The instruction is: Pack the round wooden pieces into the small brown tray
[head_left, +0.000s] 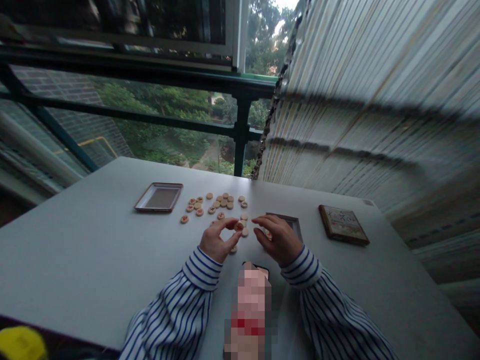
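Pinching one red-marked xiangqi piece [238, 227] between thumb and forefinger, your left hand [214, 241] stands at the near edge of the scattered xiangqi pieces [224, 203].

Your right hand [279, 241]: at the near right of the scatter, apart from your left; thumb and forefinger parted, a gap between their tips. A second red-marked piece [268, 234] shows partly behind these fingers; whether they touch it, you cannot tell from here.

Scattered pieces: pale round discs on the white table [93, 240]. Several blank faces up, clustered at the far side of the scatter; red characters mostly at its left; a few dark-marked. One outlying disc [233, 249], at the scatter's near side, lies just beside your left thumb.

Open shallow tray [177, 200], brown-rimmed: left of the scatter, apart from it.

Grey open box [297, 226]: right of the scatter, partly hidden by your right hand.

Flat box with a printed cover [343, 225], brown-edged: well to the right of the scatter.

Smartphone [252, 295]: on the near side of the scatter, between your blue-and-white striped sleeves [176, 295]; its screen pixelated.

String curtain [337, 90]: beyond the scatter, to its right.

Green railing [242, 122]: beyond the scatter, foliage behind it.
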Demonstrator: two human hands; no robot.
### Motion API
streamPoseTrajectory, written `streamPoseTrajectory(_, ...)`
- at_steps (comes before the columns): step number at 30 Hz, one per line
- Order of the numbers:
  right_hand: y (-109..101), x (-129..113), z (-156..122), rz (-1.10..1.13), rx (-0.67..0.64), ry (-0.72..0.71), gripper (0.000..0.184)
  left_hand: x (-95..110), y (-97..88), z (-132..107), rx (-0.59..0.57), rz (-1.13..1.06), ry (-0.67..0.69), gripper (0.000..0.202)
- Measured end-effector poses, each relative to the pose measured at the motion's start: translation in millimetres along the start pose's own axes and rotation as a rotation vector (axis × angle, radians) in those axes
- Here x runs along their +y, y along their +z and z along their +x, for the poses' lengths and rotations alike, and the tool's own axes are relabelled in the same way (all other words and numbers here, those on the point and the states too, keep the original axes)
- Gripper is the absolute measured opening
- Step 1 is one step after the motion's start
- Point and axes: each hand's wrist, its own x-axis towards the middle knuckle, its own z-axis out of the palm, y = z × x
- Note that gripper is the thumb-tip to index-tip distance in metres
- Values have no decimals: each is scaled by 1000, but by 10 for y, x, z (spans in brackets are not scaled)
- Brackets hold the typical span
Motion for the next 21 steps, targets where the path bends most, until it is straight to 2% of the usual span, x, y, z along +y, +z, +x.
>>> streamPoseTrajectory(12, -129, 169, -79, -21, 6, 30, 24, 68, 198, 52, -59, -78, 31, 27)
streamPoseTrajectory(21, -226, 317, -129, -2, -3, 43, 21, 200, 364, 101, -94, -120, 38, 26)
